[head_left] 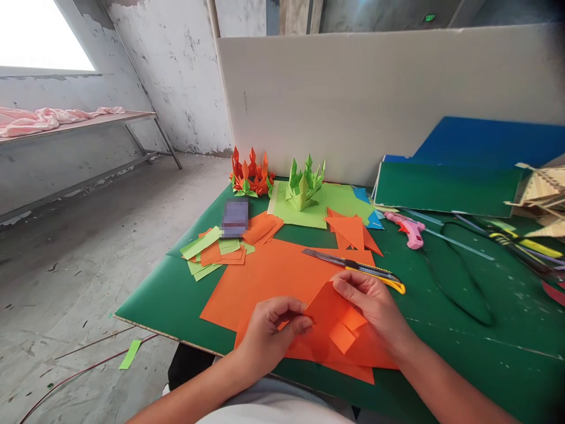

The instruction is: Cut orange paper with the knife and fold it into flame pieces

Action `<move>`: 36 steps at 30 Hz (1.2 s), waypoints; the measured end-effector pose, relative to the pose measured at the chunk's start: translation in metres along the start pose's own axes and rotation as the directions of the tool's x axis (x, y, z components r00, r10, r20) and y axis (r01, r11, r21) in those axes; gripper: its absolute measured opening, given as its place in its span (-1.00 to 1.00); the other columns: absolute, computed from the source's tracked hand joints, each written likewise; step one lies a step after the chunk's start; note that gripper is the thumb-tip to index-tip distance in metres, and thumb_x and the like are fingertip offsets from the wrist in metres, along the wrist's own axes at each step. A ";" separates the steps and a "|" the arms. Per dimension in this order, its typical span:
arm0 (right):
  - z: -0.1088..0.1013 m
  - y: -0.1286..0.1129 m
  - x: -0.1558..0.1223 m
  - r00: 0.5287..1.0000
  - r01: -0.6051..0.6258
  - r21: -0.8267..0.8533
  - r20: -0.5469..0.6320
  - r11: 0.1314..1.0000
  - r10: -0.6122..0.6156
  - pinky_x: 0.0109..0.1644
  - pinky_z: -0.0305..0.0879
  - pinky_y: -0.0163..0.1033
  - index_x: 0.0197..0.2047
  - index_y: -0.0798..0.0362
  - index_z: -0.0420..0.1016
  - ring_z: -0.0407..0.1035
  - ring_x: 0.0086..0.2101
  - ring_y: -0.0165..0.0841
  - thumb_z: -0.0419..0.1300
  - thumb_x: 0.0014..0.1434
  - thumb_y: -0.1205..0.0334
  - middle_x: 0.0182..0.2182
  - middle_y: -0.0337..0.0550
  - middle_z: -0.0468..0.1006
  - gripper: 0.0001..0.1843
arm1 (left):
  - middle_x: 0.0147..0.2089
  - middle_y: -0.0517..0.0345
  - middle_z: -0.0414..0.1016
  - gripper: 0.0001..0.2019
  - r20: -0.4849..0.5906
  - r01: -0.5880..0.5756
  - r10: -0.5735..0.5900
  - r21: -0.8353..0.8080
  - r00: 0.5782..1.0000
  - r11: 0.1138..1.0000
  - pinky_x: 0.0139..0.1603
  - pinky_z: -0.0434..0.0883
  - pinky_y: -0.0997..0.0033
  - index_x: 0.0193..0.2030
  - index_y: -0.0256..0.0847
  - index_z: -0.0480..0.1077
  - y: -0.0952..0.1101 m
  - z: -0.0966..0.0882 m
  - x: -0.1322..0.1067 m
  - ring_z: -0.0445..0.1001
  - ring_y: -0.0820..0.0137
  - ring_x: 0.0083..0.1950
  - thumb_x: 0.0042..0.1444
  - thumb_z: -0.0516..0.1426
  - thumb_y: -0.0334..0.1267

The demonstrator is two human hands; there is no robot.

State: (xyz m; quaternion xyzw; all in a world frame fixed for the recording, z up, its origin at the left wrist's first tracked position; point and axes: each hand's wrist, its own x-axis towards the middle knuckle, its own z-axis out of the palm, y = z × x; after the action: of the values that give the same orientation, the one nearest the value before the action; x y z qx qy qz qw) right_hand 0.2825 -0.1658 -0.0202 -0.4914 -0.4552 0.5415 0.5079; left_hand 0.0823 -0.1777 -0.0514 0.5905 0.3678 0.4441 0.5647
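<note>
Between my two hands is a folded piece of orange paper [325, 303], raised a little over the larger orange sheets [269, 271] on the table. My left hand [278, 327] pinches its left corner between thumb and fingers. At its top right edge, my right hand [368, 300] grips it with the thumb in front. Small orange paper pieces [346, 335] show just below, near the right palm; whether they are joined to the folded paper I cannot tell. A yellow utility knife [353, 265] lies on the sheets beyond my right hand.
A red folded-paper crown [251, 174] and a green one [304, 185] stand at the back. Orange and green scraps [207, 250] lie left, by a phone [235, 218]. To the right are orange triangles [353, 229], a pink glue gun [408, 229] with its cord, and pliers [525, 241].
</note>
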 end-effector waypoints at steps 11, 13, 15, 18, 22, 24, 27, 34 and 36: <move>-0.001 -0.003 -0.005 0.989 0.083 -0.106 0.132 0.991 -0.069 -0.30 0.36 -0.30 -0.38 0.03 0.58 0.40 -0.39 -0.36 0.34 0.09 -0.01 -0.44 -0.20 0.55 -0.73 | -0.01 -0.06 0.43 -0.58 0.335 -0.034 0.028 0.014 0.942 0.999 0.00 0.42 0.29 0.04 -0.19 0.31 0.028 -0.009 -0.007 0.42 0.24 -0.02 0.17 0.15 0.04; 0.002 -0.004 -0.008 0.984 0.125 -0.130 0.144 0.984 -0.106 -0.29 0.37 -0.30 -0.38 0.03 0.57 0.41 -0.39 -0.36 0.32 0.13 0.01 -0.43 -0.20 0.55 -0.75 | -0.06 -0.02 0.41 -0.60 0.285 0.006 -0.029 0.081 0.958 0.997 -0.04 0.39 0.34 -0.01 -0.19 0.33 0.035 -0.007 -0.004 0.40 0.27 -0.05 0.17 0.14 0.07; 0.005 -0.005 -0.010 0.975 0.174 -0.169 0.168 0.970 -0.145 -0.27 0.38 -0.29 -0.38 0.03 0.55 0.42 -0.38 -0.35 0.30 0.15 0.03 -0.43 -0.19 0.56 -0.76 | -0.25 0.10 0.40 -0.66 0.181 0.029 -0.061 0.176 0.982 0.984 -0.19 0.36 0.43 -0.19 -0.21 0.36 0.037 -0.002 0.002 0.35 0.37 -0.23 0.17 0.14 0.06; 0.008 -0.005 -0.012 0.959 0.232 -0.207 0.212 0.950 -0.188 -0.23 0.39 -0.28 -0.38 0.02 0.54 0.43 -0.35 -0.33 0.27 0.19 0.05 -0.42 -0.18 0.56 -0.77 | -0.49 0.26 0.26 -0.69 0.135 0.002 -0.052 0.346 0.989 0.938 -0.41 0.21 0.52 -0.44 -0.22 0.28 0.033 0.006 0.011 0.19 0.49 -0.43 0.19 0.13 -0.05; 0.006 -0.003 -0.011 0.960 0.215 -0.191 0.222 0.958 -0.171 -0.23 0.42 -0.27 -0.39 0.02 0.52 0.44 -0.34 -0.32 0.26 0.20 0.02 -0.41 -0.17 0.56 -0.74 | -0.56 0.33 0.12 -0.66 0.117 -0.080 0.033 0.416 0.993 0.906 -0.50 0.05 0.54 -0.53 -0.22 0.15 0.025 0.008 0.017 0.06 0.55 -0.50 0.21 0.11 -0.16; 0.003 -0.002 -0.011 0.964 0.195 -0.178 0.217 0.964 -0.155 -0.17 0.44 -0.22 -0.26 0.00 0.55 0.47 -0.29 -0.28 0.24 0.20 -0.04 -0.34 -0.13 0.57 -0.72 | -0.56 0.33 0.07 -0.63 0.079 -0.071 0.045 0.375 0.996 0.924 -0.51 0.04 0.55 -0.54 -0.22 0.12 0.021 0.007 0.018 0.04 0.55 -0.50 0.21 0.12 -0.13; -0.003 -0.002 -0.014 0.942 0.256 -0.177 0.268 0.950 -0.204 0.03 0.41 -0.14 0.12 -0.11 0.38 0.44 -0.07 -0.20 0.30 0.13 -0.08 -0.10 -0.09 0.52 -0.47 | -0.55 0.34 -0.01 -0.56 -0.030 -0.020 0.028 0.225 0.999 0.974 -0.53 0.04 0.56 -0.54 -0.21 0.09 0.016 0.004 0.023 -0.01 0.55 -0.50 0.16 0.16 0.00; 0.002 0.000 -0.019 0.893 0.403 -0.391 0.368 0.828 -0.261 0.02 0.41 -0.26 0.00 -0.16 0.33 0.40 -0.06 -0.32 0.20 0.18 0.34 0.00 -0.15 0.42 -0.66 | -0.38 0.33 0.18 -0.67 -0.206 -0.141 0.128 -0.049 0.970 0.989 -0.45 0.22 0.63 -0.21 -0.12 0.17 0.009 0.004 0.027 0.16 0.55 -0.42 0.11 0.26 -0.10; 0.004 -0.001 -0.017 0.889 0.416 -0.379 0.359 0.827 -0.283 -0.04 0.43 -0.29 -0.05 -0.13 0.35 0.42 -0.11 -0.34 0.12 0.20 0.39 -0.06 -0.15 0.44 -0.71 | -0.34 0.31 0.23 -0.73 -0.234 -0.177 0.175 0.015 0.956 0.984 -0.41 0.26 0.62 -0.21 -0.11 0.17 0.008 0.003 0.024 0.20 0.56 -0.40 0.16 0.23 -0.17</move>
State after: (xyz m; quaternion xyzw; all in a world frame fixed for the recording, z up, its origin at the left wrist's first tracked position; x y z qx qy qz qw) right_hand 0.2787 -0.1830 -0.0179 -0.4177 -0.7185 0.3849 0.4014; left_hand 0.0930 -0.1573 -0.0405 0.5627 0.3765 0.5602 0.4773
